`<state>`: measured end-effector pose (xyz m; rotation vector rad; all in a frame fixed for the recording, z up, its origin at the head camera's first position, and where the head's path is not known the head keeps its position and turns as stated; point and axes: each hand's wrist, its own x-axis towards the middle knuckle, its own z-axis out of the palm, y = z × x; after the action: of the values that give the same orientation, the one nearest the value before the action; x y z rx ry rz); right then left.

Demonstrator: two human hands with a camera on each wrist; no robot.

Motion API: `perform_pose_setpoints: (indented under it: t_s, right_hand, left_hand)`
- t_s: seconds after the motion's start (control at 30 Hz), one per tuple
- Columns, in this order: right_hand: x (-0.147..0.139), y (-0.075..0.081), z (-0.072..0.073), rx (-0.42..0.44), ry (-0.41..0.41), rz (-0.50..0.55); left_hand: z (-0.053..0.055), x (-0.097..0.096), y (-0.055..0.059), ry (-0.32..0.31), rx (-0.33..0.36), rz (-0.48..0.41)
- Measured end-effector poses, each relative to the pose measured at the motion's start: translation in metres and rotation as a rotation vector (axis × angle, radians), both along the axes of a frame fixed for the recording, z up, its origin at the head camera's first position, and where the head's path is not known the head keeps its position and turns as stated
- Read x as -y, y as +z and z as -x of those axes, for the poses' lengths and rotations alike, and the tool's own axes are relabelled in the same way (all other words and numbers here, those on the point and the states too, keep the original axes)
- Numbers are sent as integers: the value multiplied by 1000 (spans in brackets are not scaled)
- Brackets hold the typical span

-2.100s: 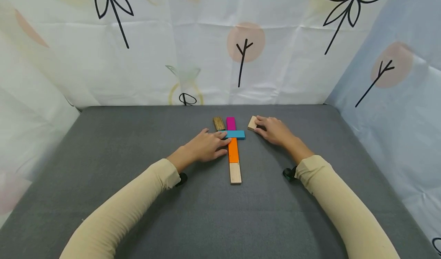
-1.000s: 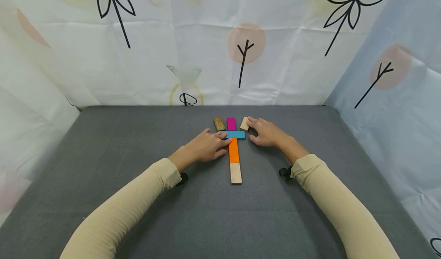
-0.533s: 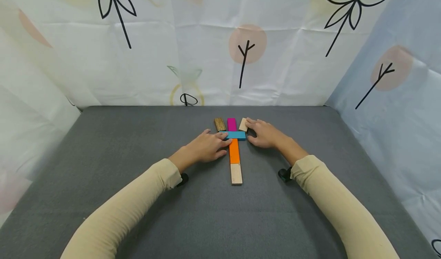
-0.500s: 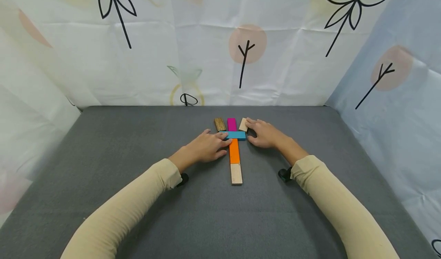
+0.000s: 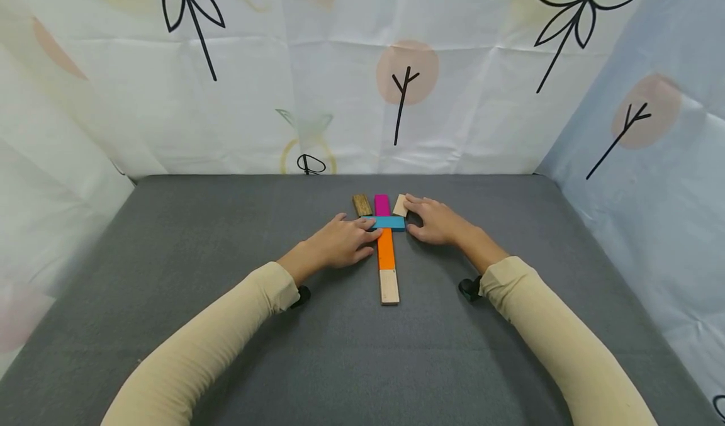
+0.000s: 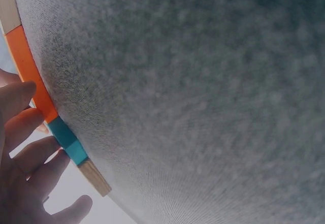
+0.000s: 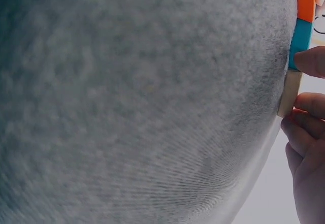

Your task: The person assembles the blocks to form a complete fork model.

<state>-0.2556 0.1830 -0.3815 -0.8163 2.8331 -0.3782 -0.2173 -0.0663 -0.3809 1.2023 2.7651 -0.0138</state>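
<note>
A column of flat wooden blocks lies on the grey cloth: a pale block (image 5: pixel 389 287) nearest, an orange block (image 5: pixel 386 253), a blue block (image 5: pixel 392 223) laid crosswise, and a magenta block (image 5: pixel 382 205). Slanting beyond the blue one are a brown grained block (image 5: pixel 362 205) on the left and a small light block (image 5: pixel 399 205) on the right. My left hand (image 5: pixel 340 242) rests spread fingertips on the blue and orange blocks. With its fingertips, my right hand (image 5: pixel 436 221) touches the light block (image 7: pixel 289 93); its thumb is at the blue block's right end (image 7: pixel 299 41).
Grey cloth (image 5: pixel 283 363) covers the table around the blocks. Behind the table's far edge hangs a white printed curtain (image 5: pixel 481 111), with more curtain on both sides. A dark strap-like device (image 5: pixel 469 289) sits under the right cuff, and another (image 5: pixel 303 296) under the left.
My right hand has slid the light block leftward until it lies near the magenta and blue blocks. Its thumb has come off that block. My left hand has stayed in place.
</note>
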Motion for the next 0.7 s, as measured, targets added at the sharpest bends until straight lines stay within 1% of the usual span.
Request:
perform_pose_setpoints:
  t_s: [0.23,0.4,0.5,0.6,0.7]
  right_hand:
    - [-5,-1,3,-15,11,83]
    - [-7,1,4,-19,16,89]
    - [-11,5,4,-33,12,86]
    - [-18,10,3,-64,-10,70]
    - [-29,13,3,-101,-54,33]
  left_hand:
    - [-2,-2,-1,-1,7,-15]
    - [-3,-2,0,2,40,-13]
    - [-1,0,1,-4,41,-27]
    - [1,7,3,0,12,-71]
    - [4,20,8,38,-37,-125]
